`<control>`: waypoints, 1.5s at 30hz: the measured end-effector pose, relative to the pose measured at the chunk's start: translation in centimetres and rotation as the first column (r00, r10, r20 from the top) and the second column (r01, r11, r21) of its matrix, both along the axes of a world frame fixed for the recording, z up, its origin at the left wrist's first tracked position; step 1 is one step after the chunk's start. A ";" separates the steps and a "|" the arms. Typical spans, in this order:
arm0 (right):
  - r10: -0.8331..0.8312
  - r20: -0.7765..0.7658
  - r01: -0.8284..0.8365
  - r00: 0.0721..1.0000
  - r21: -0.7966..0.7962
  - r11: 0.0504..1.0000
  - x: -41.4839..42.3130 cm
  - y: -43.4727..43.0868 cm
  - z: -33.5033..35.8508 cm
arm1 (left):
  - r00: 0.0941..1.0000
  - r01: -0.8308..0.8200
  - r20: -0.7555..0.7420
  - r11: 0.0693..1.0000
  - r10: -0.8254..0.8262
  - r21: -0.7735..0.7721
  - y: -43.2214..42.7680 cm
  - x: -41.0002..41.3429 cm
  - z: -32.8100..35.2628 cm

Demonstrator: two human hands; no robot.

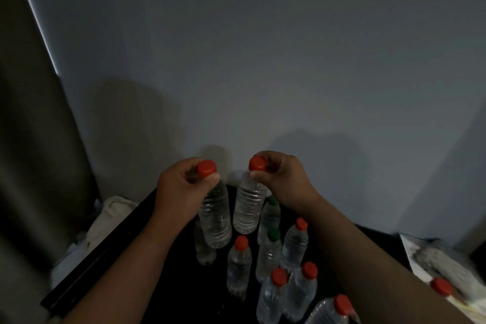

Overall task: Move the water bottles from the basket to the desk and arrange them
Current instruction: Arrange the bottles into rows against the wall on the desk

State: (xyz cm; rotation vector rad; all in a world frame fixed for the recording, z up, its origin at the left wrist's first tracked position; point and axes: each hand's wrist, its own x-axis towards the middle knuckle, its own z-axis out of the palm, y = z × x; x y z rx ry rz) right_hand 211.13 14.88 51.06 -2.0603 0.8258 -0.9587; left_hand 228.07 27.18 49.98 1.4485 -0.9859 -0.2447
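Centre frame: left hand (pixel 176 188) fingers (pixel 213 179) pinch left water bottle (pixel 216 217) at neck; right hand (pixel 285 182) likewise right water bottle (pixel 247 209). Likely heavy, thin-walled: hold necks.

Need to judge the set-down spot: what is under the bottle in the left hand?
A clear bottle stands on the black desk below the held bottle. Only its lower body shows; the held bottle covers its cap and neck.

Dim home room, curtain (pixel 29 139), grey wall (pixel 263 47), desk (pixel 184 297)
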 end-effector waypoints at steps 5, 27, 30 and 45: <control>-0.026 0.070 0.026 0.997 -0.002 1.000 -1.9 -0.1 4.0 | 0.999 0.026 0.041 0.996 -0.023 -0.080 -1.6 -0.4 4.1; -0.400 -0.057 0.398 0.915 -0.038 0.916 3.4 -14.9 4.9 | 0.930 0.367 0.041 0.930 -0.366 -0.019 -24.6 8.5 1.6; -0.446 -0.176 0.450 0.878 -0.016 0.893 4.2 -17.5 2.0 | 0.902 0.430 0.045 0.903 -0.430 0.015 -27.6 9.2 -1.7; -0.467 -0.322 0.525 0.823 0.119 0.843 4.1 -25.2 -11.6 | 0.847 0.484 0.065 0.816 -0.528 0.315 -35.8 9.3 -16.0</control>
